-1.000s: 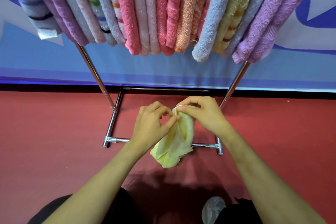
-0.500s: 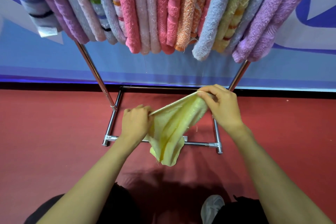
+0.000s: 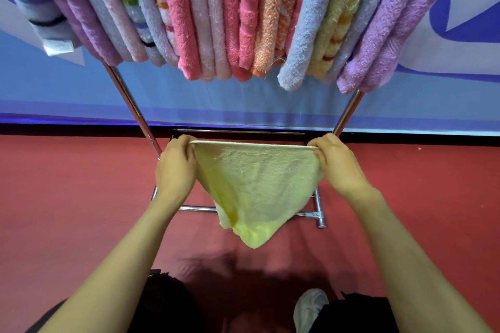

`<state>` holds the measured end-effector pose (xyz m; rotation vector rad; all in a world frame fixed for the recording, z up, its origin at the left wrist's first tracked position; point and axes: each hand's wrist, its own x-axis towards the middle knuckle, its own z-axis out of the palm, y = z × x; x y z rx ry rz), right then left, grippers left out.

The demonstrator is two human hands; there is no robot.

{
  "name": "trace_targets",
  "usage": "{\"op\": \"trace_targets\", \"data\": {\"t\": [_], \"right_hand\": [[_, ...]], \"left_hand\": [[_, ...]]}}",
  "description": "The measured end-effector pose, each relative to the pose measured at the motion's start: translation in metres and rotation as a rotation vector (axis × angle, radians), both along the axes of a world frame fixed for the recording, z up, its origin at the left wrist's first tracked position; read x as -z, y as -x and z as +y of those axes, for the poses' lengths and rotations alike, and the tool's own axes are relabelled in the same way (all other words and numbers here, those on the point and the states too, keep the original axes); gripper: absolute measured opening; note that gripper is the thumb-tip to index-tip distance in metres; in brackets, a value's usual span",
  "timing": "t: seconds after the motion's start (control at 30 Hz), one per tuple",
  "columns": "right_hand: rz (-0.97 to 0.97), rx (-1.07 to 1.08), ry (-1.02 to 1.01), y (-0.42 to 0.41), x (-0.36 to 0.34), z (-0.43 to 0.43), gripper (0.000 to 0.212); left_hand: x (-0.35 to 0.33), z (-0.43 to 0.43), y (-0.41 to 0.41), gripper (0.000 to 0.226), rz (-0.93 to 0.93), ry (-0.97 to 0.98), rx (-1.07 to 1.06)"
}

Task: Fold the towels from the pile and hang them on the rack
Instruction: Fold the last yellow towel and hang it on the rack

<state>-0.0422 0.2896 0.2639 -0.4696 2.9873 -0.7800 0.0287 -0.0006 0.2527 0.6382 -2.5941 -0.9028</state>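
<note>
A pale yellow towel (image 3: 259,184) hangs stretched between my two hands, its top edge taut and level, its lower part drooping to a point. My left hand (image 3: 176,170) pinches the top left corner. My right hand (image 3: 338,165) pinches the top right corner. Above and beyond the towel stands the chrome rack (image 3: 130,100), whose top rail is hidden under several folded towels (image 3: 243,13) in purple, pink, orange, blue and yellow. No pile of towels is in view.
The rack's base bars (image 3: 316,215) lie on the red floor (image 3: 67,211) right under the towel. A blue and white banner wall (image 3: 243,100) rises behind the rack. My dark trousers and a white shoe (image 3: 308,308) show at the bottom.
My hands have moved apart and slightly up, pulling the bunched yellow towel open until its top edge is stretched flat between them.
</note>
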Motion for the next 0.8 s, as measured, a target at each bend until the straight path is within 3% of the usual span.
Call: {"op": "trace_targets", "data": {"t": [0.2,0.37,0.43,0.57,0.7,0.8], "right_hand": [[-0.069,0.153,-0.225,0.001,0.008,-0.002,0.024],[-0.020,0.111,-0.129,-0.003,0.006,-0.019,0.021],[-0.032,0.123,-0.083,-0.005,0.004,-0.023,0.020],[-0.097,0.112,-0.137,-0.003,0.002,-0.027,0.015],[-0.250,0.052,0.091,-0.006,0.001,-0.032,0.014],[-0.294,-0.023,0.317,-0.008,-0.002,-0.040,0.022]], "left_hand": [[-0.003,0.002,-0.002,0.021,-0.014,-0.079,-0.005],[-0.010,0.012,-0.003,0.018,0.025,-0.277,0.056],[-0.014,0.014,-0.001,0.022,0.060,-0.424,0.024],[-0.022,0.014,0.002,0.031,0.135,-0.975,-0.084],[-0.022,0.015,0.002,0.018,0.042,-1.226,-0.091],[-0.021,0.020,0.002,0.022,0.026,-1.262,-0.094]]}}
